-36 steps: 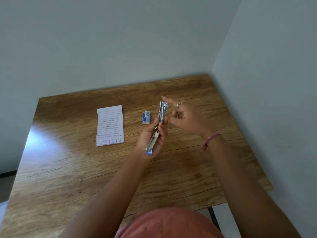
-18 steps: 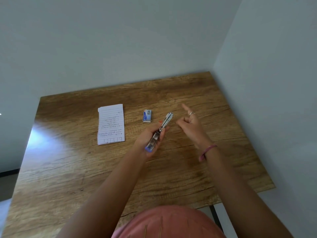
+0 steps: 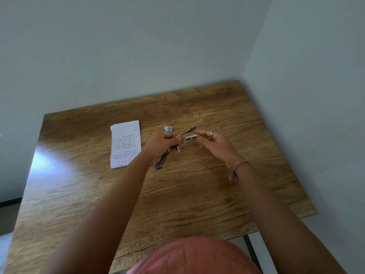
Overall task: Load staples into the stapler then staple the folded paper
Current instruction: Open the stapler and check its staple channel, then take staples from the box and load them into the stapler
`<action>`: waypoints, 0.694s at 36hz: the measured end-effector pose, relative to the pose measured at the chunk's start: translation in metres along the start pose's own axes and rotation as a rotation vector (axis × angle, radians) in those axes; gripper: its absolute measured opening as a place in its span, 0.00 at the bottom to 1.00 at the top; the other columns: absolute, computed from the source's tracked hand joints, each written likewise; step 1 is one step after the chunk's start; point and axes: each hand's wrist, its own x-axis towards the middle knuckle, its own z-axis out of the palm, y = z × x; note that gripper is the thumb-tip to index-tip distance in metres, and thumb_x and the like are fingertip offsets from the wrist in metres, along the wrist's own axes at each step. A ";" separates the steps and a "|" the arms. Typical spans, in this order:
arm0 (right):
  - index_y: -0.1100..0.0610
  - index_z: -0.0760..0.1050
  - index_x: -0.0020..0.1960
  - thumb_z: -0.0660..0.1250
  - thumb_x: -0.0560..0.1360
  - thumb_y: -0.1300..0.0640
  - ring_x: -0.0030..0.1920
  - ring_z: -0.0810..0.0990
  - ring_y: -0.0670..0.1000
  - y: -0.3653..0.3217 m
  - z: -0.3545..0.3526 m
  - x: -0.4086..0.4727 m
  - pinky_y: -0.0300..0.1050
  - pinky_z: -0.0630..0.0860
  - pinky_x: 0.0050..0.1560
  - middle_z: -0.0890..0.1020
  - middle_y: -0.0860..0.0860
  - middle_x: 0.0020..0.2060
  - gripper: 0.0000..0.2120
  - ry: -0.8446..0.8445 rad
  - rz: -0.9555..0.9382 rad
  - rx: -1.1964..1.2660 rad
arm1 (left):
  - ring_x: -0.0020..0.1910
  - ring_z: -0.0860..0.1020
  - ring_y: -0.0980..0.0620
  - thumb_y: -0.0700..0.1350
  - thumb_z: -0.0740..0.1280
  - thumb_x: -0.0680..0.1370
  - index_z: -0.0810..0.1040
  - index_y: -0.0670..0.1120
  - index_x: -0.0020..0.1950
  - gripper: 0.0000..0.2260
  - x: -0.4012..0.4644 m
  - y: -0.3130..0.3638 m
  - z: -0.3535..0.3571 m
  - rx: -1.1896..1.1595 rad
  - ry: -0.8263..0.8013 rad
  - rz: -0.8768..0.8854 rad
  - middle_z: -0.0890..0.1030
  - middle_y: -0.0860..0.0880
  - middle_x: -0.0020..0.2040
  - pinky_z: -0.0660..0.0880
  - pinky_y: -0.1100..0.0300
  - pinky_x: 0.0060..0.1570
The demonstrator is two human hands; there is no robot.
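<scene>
As the left hand (image 3: 163, 143) grips the stapler's (image 3: 187, 135) middle, both ends protrude.

Handwriting on folded paper (image 3: 125, 144) illegible; staple box (image 3: 168, 128) print too small.

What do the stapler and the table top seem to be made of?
The stapler looks like bare metal, silvery and shiny along its opened arms, with blue end pieces, probably plastic. The table top is wood-grain brown with dark streaks and a glare patch, so a smooth semi-gloss finish; solid wood or laminate cannot be told.
</scene>
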 end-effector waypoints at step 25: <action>0.54 0.83 0.54 0.70 0.75 0.56 0.41 0.76 0.30 0.028 0.006 0.013 0.24 0.70 0.44 0.81 0.42 0.44 0.08 0.266 -0.229 -0.299 | 0.43 0.74 0.56 0.43 0.70 0.76 0.80 0.50 0.62 0.14 0.024 0.017 -0.004 0.963 0.049 0.478 0.83 0.49 0.49 0.64 0.63 0.42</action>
